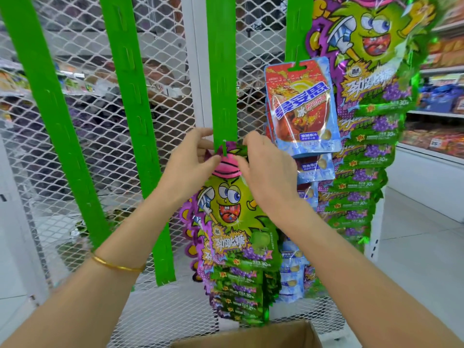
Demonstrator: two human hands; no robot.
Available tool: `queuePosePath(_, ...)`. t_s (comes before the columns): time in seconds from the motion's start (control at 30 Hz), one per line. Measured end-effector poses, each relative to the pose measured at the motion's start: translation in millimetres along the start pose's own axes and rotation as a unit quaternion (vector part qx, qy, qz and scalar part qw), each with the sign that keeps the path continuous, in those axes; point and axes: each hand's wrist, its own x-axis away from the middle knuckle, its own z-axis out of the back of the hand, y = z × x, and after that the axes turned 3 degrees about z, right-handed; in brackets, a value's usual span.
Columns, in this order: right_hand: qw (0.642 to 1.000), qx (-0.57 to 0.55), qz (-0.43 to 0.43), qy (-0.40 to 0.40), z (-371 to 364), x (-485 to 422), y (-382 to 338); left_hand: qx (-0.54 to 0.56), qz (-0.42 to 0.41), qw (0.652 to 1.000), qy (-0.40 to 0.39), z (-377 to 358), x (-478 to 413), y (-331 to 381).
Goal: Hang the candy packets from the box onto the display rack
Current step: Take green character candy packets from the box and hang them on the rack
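both hands pinch the top of a green cartoon-printed candy packet against the third green plastic hanging strip: left hand and right hand either side of its hook tab, fingers curled.

A white mesh panel stands ahead, stocked shop shelves line the right, and the pale tiled floor is brightly lit.

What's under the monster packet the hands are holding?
More monster packets, hanging down the same green strip. Only their bottom edges peek out. The top packet covers the rest, so I can't count them exactly.
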Motion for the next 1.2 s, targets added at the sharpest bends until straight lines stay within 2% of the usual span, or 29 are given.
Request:
queuePosePath(0.1, 0.993, 0.054, 0.024, 0.105, -6.8, 10.8, -1.8, -0.043, -0.037, 0.998, 0.027, -3.2, 8.3, -9.6)
queuePosePath(0.2, 0.98, 0.029, 0.088, 0.173, -6.4, 33.4, -0.5, -0.071, -0.09, 0.989, 0.098, -5.5, 29.6, -17.9)
queuePosePath(0.27, 0.974, -0.029, 0.106, 0.198, -7.2, 62.8, -0.6, -0.065, -0.122, 0.981, 0.134, -13.1, 58.3, -28.0)
queuePosePath(0.33, 0.973, -0.077, 0.12, 0.18, -17.3, 102.9, -0.5, -0.049, -0.126, 0.982, 0.134, -29.0, 96.4, -47.5)
queuePosePath(0.4, 0.975, -0.117, 0.13, 0.135, -35.5, 147.8, 0.7, -0.025, -0.101, 0.99, 0.099, -52.0, 140.1, -75.6)
queuePosePath(0.47, 0.98, -0.147, 0.119, 0.057, -56.8, 194.4, 2.8, -0.013, -0.042, 0.998, 0.036, -76.7, 186.2, -107.4)
queuePosePath(0.5, 0.983, -0.154, 0.104, -0.001, -65.3, 216.2, 2.9, -0.015, 0.003, 1.0, -0.007, -86.1, 208.4, -123.3)
queuePosePath(0.57, 0.973, -0.153, 0.051, -0.166, -92.2, 259.3, 7.9, -0.033, 0.08, 0.992, -0.09, -101.9, 245.2, -157.8)
queuePosePath(0.63, 0.928, -0.158, -0.042, -0.336, -126.0, 306.0, 20.9, -0.075, 0.149, 0.972, -0.164, -113.6, 275.2, -187.2)
queuePosePath(0.67, 0.902, -0.162, -0.093, -0.389, -142.0, 324.1, 29.4, -0.099, 0.162, 0.963, -0.194, -116.2, 282.6, -198.8)
queuePosePath(0.73, 0.852, -0.168, -0.181, -0.461, -169.0, 363.2, 45.0, -0.108, 0.202, 0.946, -0.23, -124.0, 294.8, -219.5)
queuePosePath(0.8, 0.801, -0.167, -0.225, -0.529, -188.3, 396.7, 57.5, -0.111, 0.234, 0.933, -0.252, -127.5, 300.4, -231.5)
queuePosePath(0.93, 0.713, -0.166, -0.289, -0.617, -221.1, 430.9, 56.1, -0.096, 0.281, 0.921, -0.252, -132.9, 300.7, -244.0)
queuePosePath(1.03, 0.658, -0.113, -0.333, -0.667, -241.3, 445.3, 36.5, -0.085, 0.307, 0.913, -0.256, -139.4, 297.3, -247.3)
queuePosePath(1.07, 0.655, -0.077, -0.34, -0.671, -244.6, 450.2, 27.1, -0.083, 0.314, 0.91, -0.257, -141.4, 296.9, -248.1)
queuePosePath(1.13, 0.675, -0.003, -0.347, -0.652, -248.1, 459.7, 8.7, -0.079, 0.326, 0.906, -0.258, -143.8, 297.6, -251.0)
queuePosePath(1.2, 0.683, 0.025, -0.363, -0.633, -249.5, 466.9, -6.8, -0.075, 0.338, 0.903, -0.255, -143.3, 298.2, -252.5)
